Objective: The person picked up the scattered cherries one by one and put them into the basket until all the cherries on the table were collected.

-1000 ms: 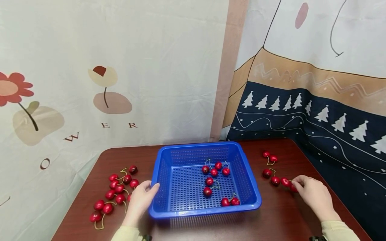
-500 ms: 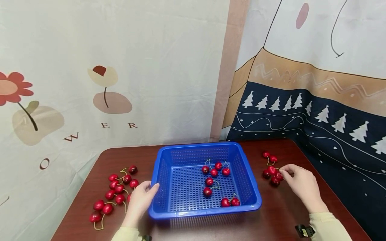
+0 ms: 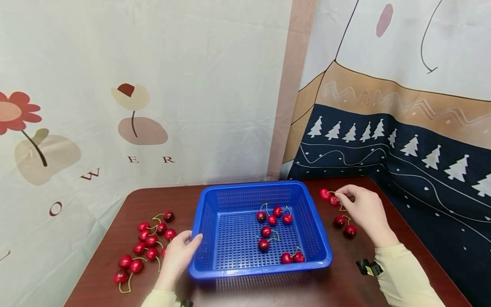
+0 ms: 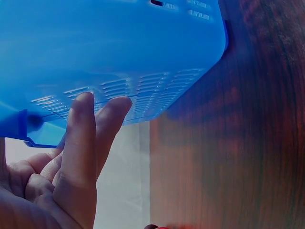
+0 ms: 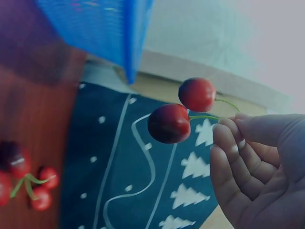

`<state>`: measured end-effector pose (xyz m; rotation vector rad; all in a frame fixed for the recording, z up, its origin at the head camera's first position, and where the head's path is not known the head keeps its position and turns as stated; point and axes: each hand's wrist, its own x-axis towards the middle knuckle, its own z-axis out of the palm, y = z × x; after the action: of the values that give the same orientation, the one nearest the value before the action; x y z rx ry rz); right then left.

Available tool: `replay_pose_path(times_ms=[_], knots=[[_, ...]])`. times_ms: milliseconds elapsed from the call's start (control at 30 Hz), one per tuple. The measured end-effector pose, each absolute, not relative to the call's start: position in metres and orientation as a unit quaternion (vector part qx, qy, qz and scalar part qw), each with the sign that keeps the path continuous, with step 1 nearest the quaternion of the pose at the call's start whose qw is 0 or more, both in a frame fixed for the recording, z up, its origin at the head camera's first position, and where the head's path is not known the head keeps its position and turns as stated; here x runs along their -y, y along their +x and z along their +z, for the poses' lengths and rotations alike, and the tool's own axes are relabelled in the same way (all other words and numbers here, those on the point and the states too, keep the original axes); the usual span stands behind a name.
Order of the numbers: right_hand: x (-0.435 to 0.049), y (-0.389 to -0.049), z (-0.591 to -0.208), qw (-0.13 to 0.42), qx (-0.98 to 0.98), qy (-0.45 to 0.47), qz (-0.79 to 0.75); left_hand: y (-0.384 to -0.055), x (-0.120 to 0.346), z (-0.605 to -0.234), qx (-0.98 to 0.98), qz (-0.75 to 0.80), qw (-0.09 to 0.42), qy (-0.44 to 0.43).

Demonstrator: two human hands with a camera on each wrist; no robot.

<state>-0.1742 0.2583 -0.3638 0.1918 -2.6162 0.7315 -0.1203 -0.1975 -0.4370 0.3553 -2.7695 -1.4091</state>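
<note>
- A cherry pair [image 3: 325, 194] is held by its stems [image 5: 205, 117], which are pinched in the right hand [image 3: 364, 209].
- The fruit is carried to that hand's left — near the right rim of the blue basket [image 3: 261, 269] — with the stems pointed back toward the hand.
- The basket's far-side left rim is gripped by the left hand [image 3: 179, 254], well apart from the pair.

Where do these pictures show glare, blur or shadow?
Head view: mostly clear, with shadow beneath the blue basket and a pale sheen on the table; left wrist view: table dim and soft; right wrist view: wall cloth washed out at upper right, loose cherries blurrier than the held pair.
</note>
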Motion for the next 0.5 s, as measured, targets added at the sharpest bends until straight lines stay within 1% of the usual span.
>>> replay_pose_path(times_ms=[333,500], knots=[[-0.234,-0.188,-0.338,0.197,0.937,0.12,0.261,-0.121,0.197,-0.437,0.889,-0.444,0.008,0.114],[-0.222,-0.192,-0.329,0.174,0.937,0.13,0.273,-0.121,0.198,-0.438,0.888,-0.446,0.01,0.113]])
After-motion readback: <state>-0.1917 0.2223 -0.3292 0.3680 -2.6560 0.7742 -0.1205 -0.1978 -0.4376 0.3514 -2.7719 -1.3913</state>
